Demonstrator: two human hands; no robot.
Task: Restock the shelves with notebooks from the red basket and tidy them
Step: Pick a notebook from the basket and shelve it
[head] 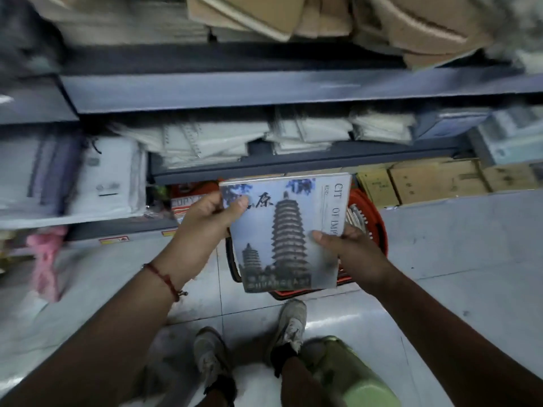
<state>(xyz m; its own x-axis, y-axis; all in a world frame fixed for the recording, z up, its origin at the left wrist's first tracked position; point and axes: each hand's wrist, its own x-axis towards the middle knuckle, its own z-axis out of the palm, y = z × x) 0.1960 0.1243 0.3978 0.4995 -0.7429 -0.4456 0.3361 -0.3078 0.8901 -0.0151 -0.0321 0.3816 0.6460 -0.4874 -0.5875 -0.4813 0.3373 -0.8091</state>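
A notebook (282,233) with a grey-blue pagoda picture on its cover is held flat in front of me with both hands. My left hand (202,227) grips its upper left edge, thumb on the cover. My right hand (352,254) holds its right edge lower down. Beneath the notebook the red basket (373,218) stands on the floor; only its rim and part of its wall show. Blue-grey shelves (264,92) rise ahead, with stacks of pale notebooks (211,142) on the lower shelf.
Cardboard boxes (435,183) line the floor under the shelf at right. Brown packages (323,16) fill the top shelf. White packets (108,177) and a pink item (47,259) sit at left. My shoes (288,327) stand on glossy tiles beside a green object (352,374).
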